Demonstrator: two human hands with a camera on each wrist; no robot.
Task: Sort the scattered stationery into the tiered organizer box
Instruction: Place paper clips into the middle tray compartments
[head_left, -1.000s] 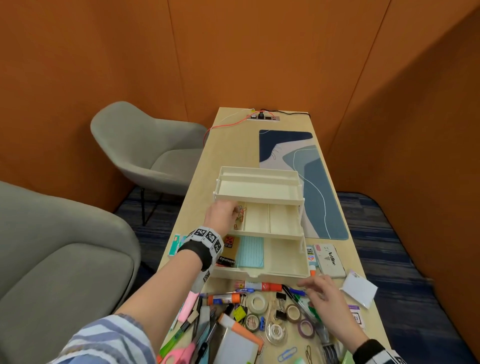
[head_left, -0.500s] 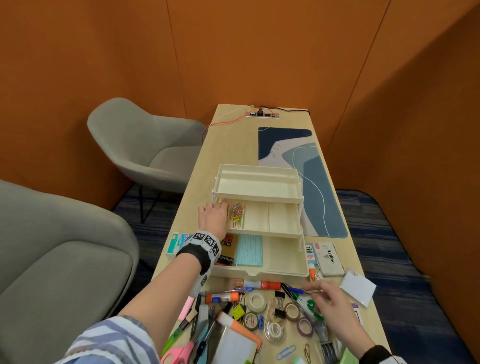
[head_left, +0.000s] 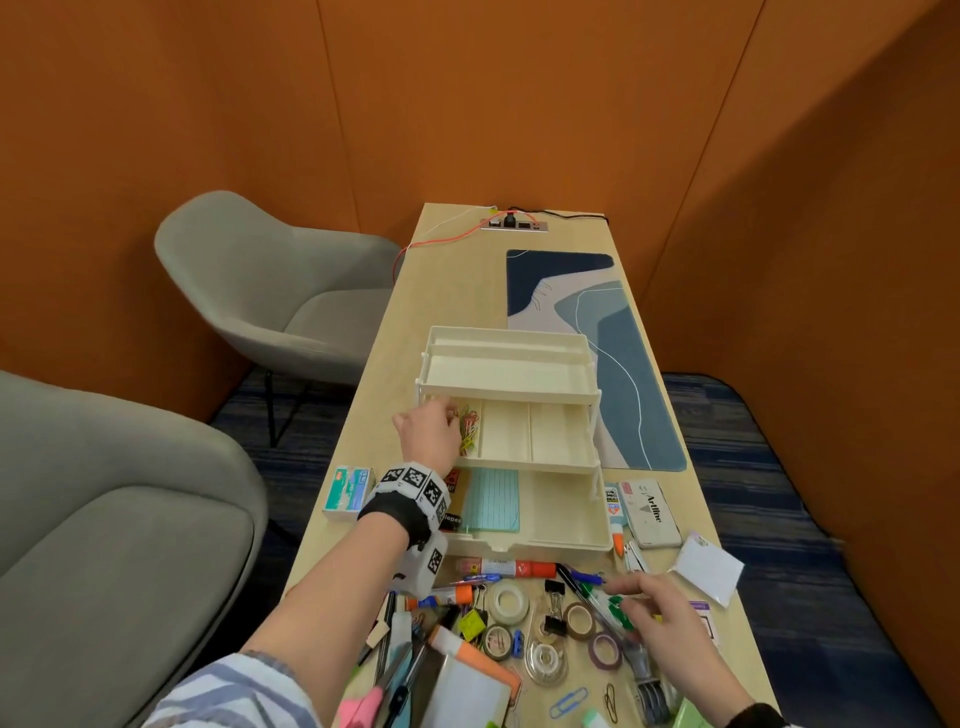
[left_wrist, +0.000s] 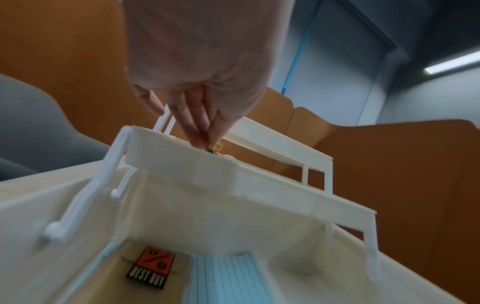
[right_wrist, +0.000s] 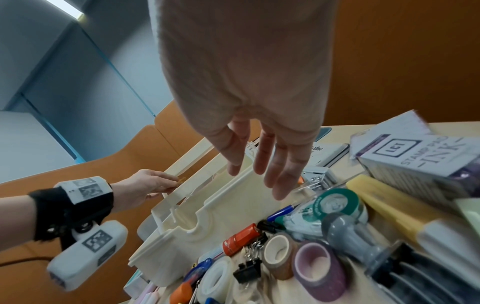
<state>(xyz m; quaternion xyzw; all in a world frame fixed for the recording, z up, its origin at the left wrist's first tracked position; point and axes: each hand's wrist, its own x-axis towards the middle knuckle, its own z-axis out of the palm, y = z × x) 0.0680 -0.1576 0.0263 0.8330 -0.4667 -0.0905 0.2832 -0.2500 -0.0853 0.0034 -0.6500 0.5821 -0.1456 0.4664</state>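
while the tiered organizer box (head_left: 511, 540) lies ahead of both hands, left hand (head_left: 428, 434) pinches paper clips (head_left: 467, 426) in its middle tier; right hand (head_left: 662, 621), fingers relaxed, hovers nearest the pens (head_left: 597, 597), their long axis crossing beneath its fingertips.

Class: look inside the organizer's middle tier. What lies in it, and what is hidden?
In the middle tier, the left compartment holds coloured paper clips, with the left hand at them. The other two compartments look bare. The top tier covers the tier's back part.
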